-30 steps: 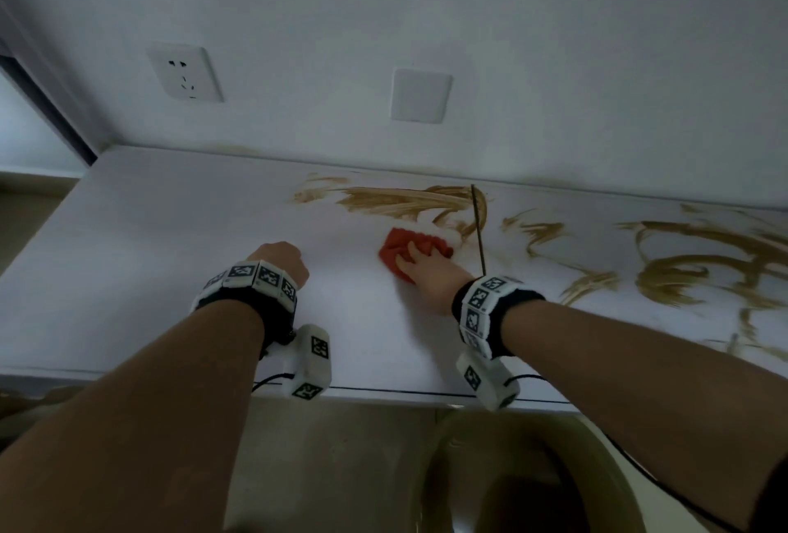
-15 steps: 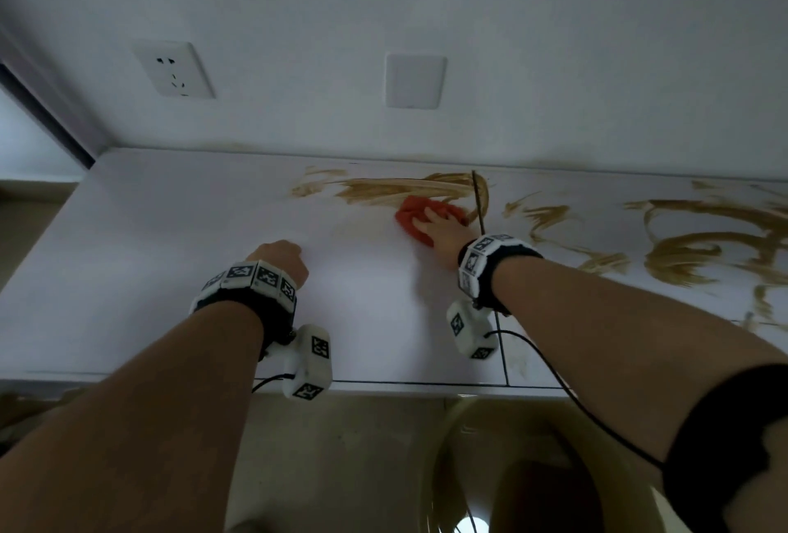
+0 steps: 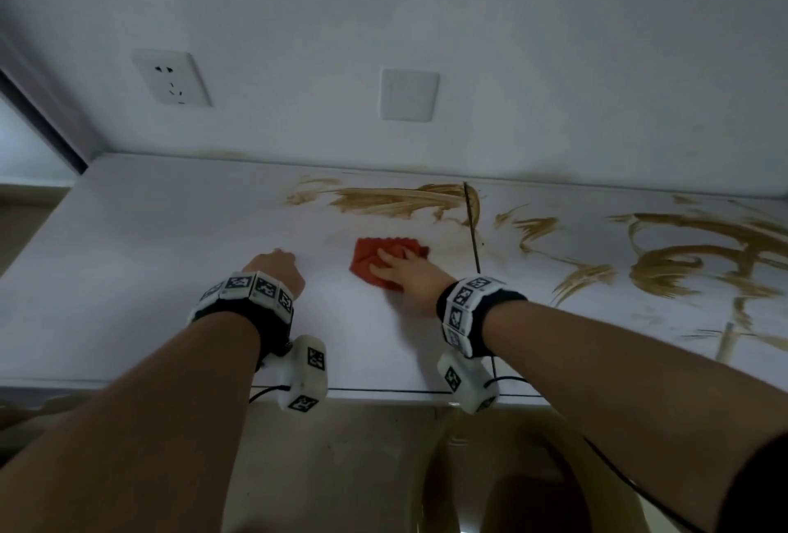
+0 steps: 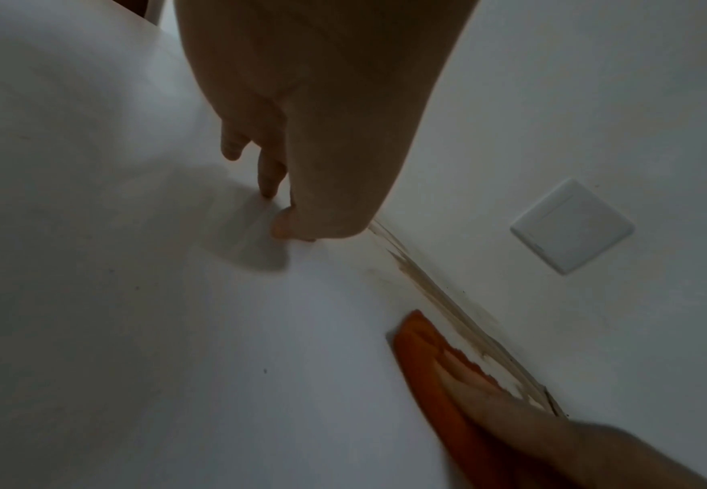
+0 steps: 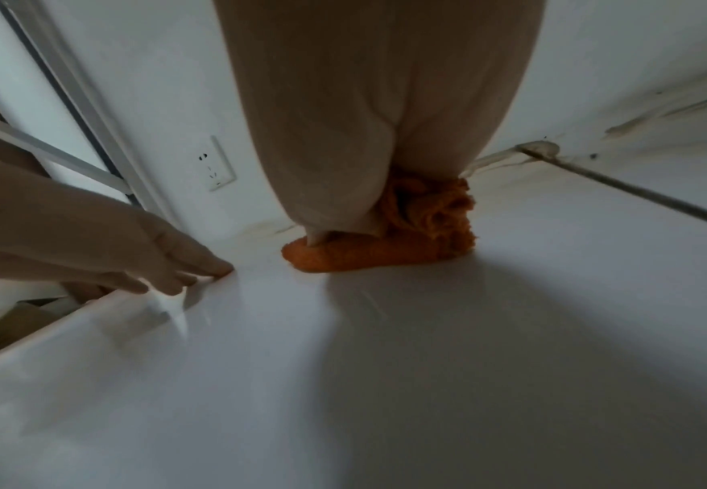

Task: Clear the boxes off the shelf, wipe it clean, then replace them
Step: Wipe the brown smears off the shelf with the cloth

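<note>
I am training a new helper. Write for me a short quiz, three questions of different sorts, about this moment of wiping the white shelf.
1. True or false: the right hand presses the orange cloth on the shelf.
2. Where do the most brown smears remain? A) left part B) right part C) front edge near the left hand
3. Fill in: the left hand rests its fingertips on the ____.

Key: 1 true; 2 B; 3 shelf.
</note>
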Tool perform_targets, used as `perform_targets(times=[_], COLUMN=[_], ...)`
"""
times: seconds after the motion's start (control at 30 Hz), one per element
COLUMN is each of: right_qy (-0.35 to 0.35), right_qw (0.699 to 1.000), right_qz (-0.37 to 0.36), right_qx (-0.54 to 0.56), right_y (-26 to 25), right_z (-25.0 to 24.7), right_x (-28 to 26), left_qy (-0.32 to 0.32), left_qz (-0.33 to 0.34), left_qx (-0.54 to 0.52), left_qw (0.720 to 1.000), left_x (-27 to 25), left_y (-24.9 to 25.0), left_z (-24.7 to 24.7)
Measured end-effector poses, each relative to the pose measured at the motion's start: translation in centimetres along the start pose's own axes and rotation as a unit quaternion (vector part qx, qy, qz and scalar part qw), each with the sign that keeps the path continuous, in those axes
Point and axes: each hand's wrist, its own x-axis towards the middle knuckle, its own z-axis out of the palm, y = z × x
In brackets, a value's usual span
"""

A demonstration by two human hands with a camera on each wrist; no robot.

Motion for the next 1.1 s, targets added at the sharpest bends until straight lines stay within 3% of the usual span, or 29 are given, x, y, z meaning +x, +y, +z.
perform_targets(times=[0.23,0.47,0.63,0.83,0.9,0.97,1.1], right_qy=[0.010,0.047,0.056,0.181,0.131,0.083,0.068], right_qw=[0.995,0.979,0.979,0.941,0.959,0.983,0.995], right_qz=[0.089,0.185,0.162,0.162,0.133,0.111,0.074], right_qx=[0.044,0.071,0.109,0.234,0.212,0.120,0.019], right_y=[3.5,8.2,6.7,7.8,7.8,7.3,7.1], right_z=[-1.8,0.2,0.5,0.3,0.4,0.4,0.4], right_x=[2.2,-1.0,-2.5,-3.0,-3.0,-2.7,-0.9], left_qy=[-0.001,-0.006,-0.003,-0.002,-0.003,-0.012,-0.011], left_qz=[0.016,0.019,0.011,-0.008,-0.015,-0.009,-0.005], left_qx=[0.000,0.035,0.020,0.018,0.019,0.007,-0.021], left_qw=[1.000,0.999,1.000,1.000,1.000,1.000,1.000], left_x=[0.1,0.3,0.1,-0.1,-0.2,0.0,0.5], left_y=[-0.6,-0.2,0.0,0.4,0.5,0.5,0.7], left_z=[-0.3,-0.8,-0.5,-0.1,-0.2,-0.3,-0.3])
